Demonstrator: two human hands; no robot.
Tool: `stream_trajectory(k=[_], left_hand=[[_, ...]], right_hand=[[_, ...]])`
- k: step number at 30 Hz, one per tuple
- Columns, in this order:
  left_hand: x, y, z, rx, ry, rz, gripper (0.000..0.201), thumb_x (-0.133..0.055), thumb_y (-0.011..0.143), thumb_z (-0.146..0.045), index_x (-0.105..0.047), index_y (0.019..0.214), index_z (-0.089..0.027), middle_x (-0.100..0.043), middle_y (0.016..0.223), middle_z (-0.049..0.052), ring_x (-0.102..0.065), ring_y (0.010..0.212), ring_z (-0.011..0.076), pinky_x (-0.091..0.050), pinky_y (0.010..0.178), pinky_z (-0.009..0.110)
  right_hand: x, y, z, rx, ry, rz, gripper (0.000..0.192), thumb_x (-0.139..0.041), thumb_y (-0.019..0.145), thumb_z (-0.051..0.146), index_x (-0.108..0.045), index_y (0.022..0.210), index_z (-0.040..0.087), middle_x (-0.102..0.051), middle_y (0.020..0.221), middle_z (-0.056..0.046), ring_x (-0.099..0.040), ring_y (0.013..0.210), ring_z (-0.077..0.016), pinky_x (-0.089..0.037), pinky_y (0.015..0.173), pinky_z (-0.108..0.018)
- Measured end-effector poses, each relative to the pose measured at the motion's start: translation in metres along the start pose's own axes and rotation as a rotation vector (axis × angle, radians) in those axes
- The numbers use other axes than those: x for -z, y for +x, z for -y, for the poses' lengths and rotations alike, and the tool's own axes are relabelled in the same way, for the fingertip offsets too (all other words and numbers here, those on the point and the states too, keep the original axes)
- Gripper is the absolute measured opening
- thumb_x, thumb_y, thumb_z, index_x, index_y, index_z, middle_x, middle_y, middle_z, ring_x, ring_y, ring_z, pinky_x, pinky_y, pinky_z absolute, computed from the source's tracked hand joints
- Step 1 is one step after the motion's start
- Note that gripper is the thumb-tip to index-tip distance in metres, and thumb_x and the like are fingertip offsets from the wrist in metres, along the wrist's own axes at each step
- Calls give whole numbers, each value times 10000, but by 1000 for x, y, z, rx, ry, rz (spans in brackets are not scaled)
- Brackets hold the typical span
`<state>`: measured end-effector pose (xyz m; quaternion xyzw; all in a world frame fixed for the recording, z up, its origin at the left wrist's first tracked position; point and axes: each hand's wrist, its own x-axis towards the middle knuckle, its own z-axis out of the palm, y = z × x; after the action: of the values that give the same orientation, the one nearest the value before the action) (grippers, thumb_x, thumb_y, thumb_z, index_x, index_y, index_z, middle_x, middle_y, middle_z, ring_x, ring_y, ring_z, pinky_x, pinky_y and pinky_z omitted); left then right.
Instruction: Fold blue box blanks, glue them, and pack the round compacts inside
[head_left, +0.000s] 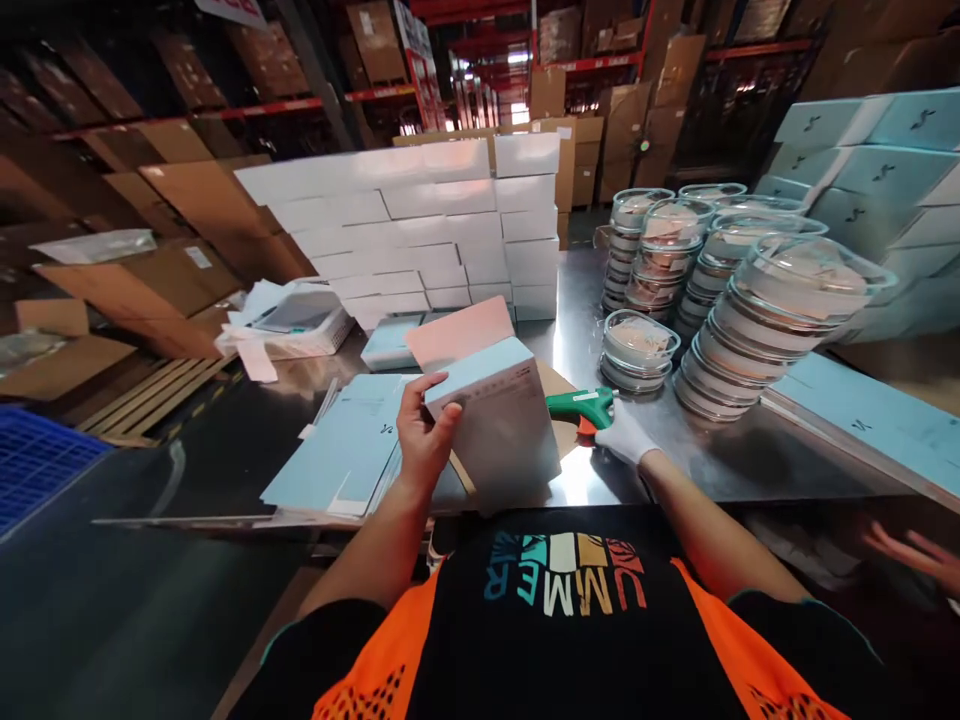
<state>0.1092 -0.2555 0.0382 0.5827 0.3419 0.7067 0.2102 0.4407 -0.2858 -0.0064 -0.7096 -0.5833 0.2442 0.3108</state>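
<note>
Orange-and-black shirt (559, 600) fills the bottom, and right past it both arms reach onto a shiny metal table (750, 460). Left hand (424, 440) is bare and clamped on the edge of a pale blue box (499, 425), tipping it up on end, probably to keep it steady and its flap reachable. Right hand (624, 438), in a white glove, is closed around the grip of a green glue gun (581, 405), nozzle pointing at the box. Flat blue box blanks (337, 455) lie just left of it, handy to grab. Stacked clear lidded bowls (765, 320) sit to the right, a wall of white boxes (420, 220) behind.
</note>
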Motion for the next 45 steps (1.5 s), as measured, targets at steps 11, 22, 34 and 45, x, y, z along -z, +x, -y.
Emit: stream_trajectory(k=[11, 22, 34, 45], left_hand=[[-15, 2, -7, 27, 8, 111, 628, -927, 804, -697, -742, 1158, -214, -718, 1003, 35, -650, 778, 166, -508, 697, 277], [-32, -15, -13, -173, 144, 197, 522, -923, 863, -602, -741, 1198, -244, -779, 1103, 68, -751, 967, 223, -602, 876, 345], [-21, -7, -15, 37, -30, 94, 603, -915, 817, -707, -726, 1124, -224, -683, 959, 15, -629, 804, 178, -487, 721, 290], [-22, -3, -8, 138, -55, 141, 706, -775, 835, -874, -711, 1145, -243, -689, 918, 21, -670, 805, 212, -536, 728, 326]], right_hand=[[42, -51, 63, 563, 107, -385, 263, -717, 871, 311, -809, 1114, 272, -856, 1092, -64, -807, 968, -287, -678, 949, -469], [32, -58, 126, 875, -28, -332, 207, -665, 895, 334, -631, 715, 238, -660, 650, -19, -581, 584, -172, -454, 585, -305], [-3, -1, 48, -130, 800, 62, 474, -723, 932, 686, -677, 902, 215, -766, 747, -79, -638, 516, -188, -546, 477, -316], [9, 19, 55, 149, 598, -108, 531, -634, 988, 690, -760, 1180, 211, -844, 1097, -105, -814, 1033, -252, -660, 890, -361]])
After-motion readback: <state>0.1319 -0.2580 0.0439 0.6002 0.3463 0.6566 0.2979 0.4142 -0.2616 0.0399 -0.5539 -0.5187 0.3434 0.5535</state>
